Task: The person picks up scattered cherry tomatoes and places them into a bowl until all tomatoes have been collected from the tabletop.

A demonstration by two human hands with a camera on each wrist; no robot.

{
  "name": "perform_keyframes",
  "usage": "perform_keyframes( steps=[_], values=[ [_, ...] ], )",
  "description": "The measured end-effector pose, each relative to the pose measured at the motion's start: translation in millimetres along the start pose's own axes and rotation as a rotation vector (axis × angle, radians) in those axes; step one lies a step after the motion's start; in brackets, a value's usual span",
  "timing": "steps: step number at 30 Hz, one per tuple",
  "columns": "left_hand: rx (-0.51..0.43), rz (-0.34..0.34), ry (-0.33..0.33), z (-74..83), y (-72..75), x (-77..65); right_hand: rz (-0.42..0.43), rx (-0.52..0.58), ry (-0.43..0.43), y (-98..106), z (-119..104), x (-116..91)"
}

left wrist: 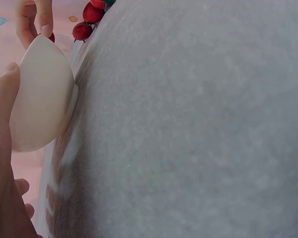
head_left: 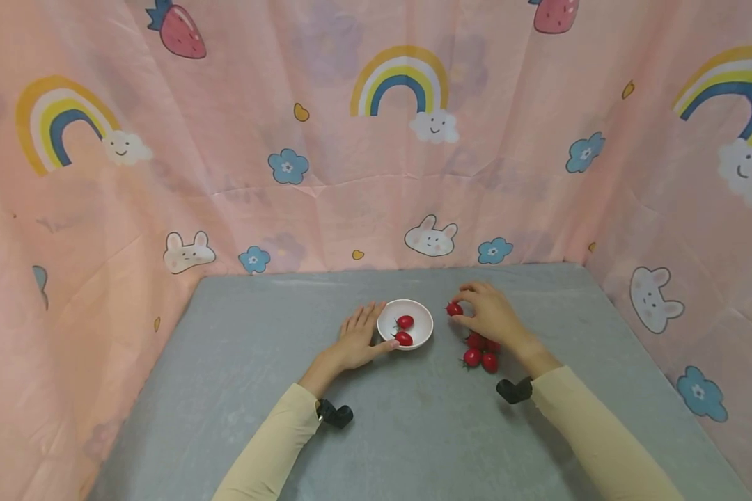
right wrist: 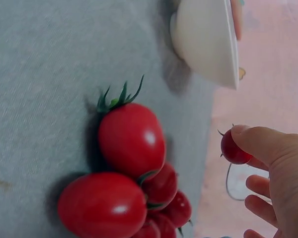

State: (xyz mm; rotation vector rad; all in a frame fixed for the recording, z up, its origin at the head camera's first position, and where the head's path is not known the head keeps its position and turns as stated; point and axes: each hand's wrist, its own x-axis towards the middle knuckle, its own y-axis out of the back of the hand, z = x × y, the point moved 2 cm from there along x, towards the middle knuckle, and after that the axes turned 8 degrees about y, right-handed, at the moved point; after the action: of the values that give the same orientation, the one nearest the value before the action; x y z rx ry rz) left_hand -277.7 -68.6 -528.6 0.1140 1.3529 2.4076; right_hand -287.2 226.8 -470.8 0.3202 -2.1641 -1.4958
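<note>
Tomatoes (head_left: 480,351) lie clustered on the grey table (head_left: 238,362), near the right hand (head_left: 491,316), whose fingertips pinch a single cherry tomato (head_left: 454,309) just right of the white bowl (head_left: 391,315). The left hand (head_left: 357,341) rests against the bowl's left side, fingers relaxed; two tomatoes sit inside.

A grey counter (head_left: 257,390) fills the foreground. Rising behind it and wrapping both its sides hangs a pink curtain (head_left: 326,209), printed with rainbows, smiling clouds, blue flowers, white bunnies and strawberries, creased just above the counter's far edge.
</note>
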Motion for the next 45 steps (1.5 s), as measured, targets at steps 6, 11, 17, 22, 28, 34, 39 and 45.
perform_keyframes(
  steps=[6, 11, 17, 22, 28, 34, 39, 45],
  values=[
    [0.006, 0.003, 0.004, 1.5, 1.5, -1.3, -0.023, -0.007, 0.000, 3.8, -10.2, 3.6],
    [0.012, -0.004, 0.010, 1.2, 1.3, -0.8, -0.023, -0.021, 0.011, 4.3, -17.2, 8.2],
    [0.011, -0.004, 0.019, 2.9, 2.7, -2.1, -0.029, -0.030, 0.018, 5.7, -27.0, 12.5],
    [0.011, -0.011, 0.027, 3.6, 3.5, -2.3, -0.023, -0.026, 0.039, 6.4, -36.9, 15.3],
    [0.013, -0.014, 0.023, 2.8, 2.9, -2.2, -0.017, -0.034, 0.051, 2.1, -47.8, 17.6],
    [0.019, -0.024, 0.036, 3.5, 3.1, -2.8, -0.001, -0.051, 0.063, -4.0, -56.5, 19.5],
    [0.019, -0.020, 0.040, 3.9, 3.1, -3.2, 0.017, -0.054, 0.066, -11.7, -60.5, 20.7],
    [0.017, -0.015, 0.023, 3.0, 3.0, -2.5, 0.030, -0.072, 0.054, -21.6, -63.4, 20.6]
  ],
)
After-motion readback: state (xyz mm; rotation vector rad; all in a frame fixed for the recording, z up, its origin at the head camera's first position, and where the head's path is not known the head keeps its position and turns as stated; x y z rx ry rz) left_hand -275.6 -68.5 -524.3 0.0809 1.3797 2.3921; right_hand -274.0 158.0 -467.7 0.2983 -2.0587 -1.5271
